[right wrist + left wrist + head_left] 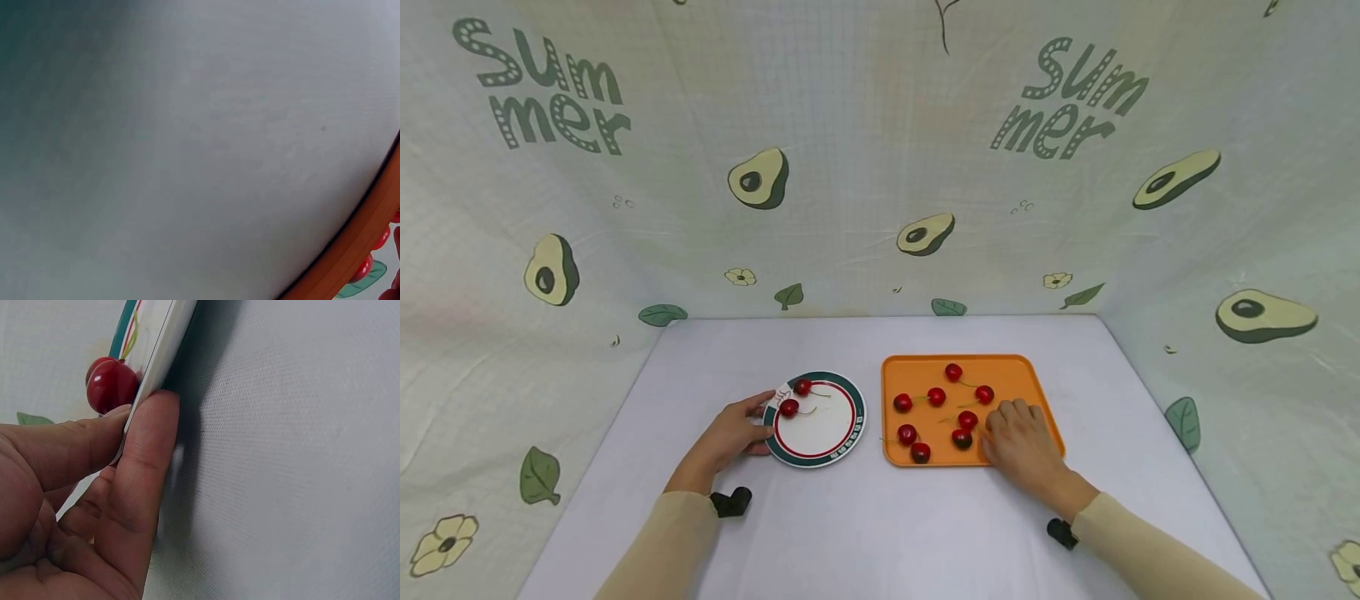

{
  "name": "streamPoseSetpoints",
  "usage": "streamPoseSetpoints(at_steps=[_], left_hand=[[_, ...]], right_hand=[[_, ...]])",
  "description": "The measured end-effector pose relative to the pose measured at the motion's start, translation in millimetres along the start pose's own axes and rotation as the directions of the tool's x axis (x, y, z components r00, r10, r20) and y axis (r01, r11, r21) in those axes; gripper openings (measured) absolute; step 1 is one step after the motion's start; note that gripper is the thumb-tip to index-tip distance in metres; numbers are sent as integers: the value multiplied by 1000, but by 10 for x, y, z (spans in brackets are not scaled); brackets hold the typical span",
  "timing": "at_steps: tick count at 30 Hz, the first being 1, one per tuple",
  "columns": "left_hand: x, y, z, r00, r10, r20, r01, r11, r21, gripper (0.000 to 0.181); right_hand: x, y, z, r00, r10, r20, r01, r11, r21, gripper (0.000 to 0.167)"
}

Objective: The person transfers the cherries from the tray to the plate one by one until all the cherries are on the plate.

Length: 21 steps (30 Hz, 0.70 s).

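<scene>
Left hand (735, 432) pinches the left rim of the plate (823, 429); right hand (1028, 446), grip unclear, is beside cherries (967, 420) on the tray (1015, 379).

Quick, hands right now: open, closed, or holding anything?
Left hand: pinching the plate.
Right hand: over the tray; grip hidden, can't tell.

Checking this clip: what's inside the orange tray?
Eight red cherries show in the orange tray. The right hand covers part of the tray's near right area, so anything beneath that hand cannot be seen.
</scene>
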<state>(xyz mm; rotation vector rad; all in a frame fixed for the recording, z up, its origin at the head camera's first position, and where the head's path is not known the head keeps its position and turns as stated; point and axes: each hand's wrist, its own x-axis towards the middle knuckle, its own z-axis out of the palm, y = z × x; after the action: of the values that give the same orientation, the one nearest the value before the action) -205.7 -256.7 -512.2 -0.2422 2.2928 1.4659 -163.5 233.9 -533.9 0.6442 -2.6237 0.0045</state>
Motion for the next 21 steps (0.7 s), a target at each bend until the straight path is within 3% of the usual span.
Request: streamPoseSetpoints(at_steps=[21], left_hand=[[45, -40, -17, 1000, -2, 4, 2, 1000, -19, 79]], right_hand=[[35, 14, 8, 999, -33, -7, 33, 999, -1, 24]])
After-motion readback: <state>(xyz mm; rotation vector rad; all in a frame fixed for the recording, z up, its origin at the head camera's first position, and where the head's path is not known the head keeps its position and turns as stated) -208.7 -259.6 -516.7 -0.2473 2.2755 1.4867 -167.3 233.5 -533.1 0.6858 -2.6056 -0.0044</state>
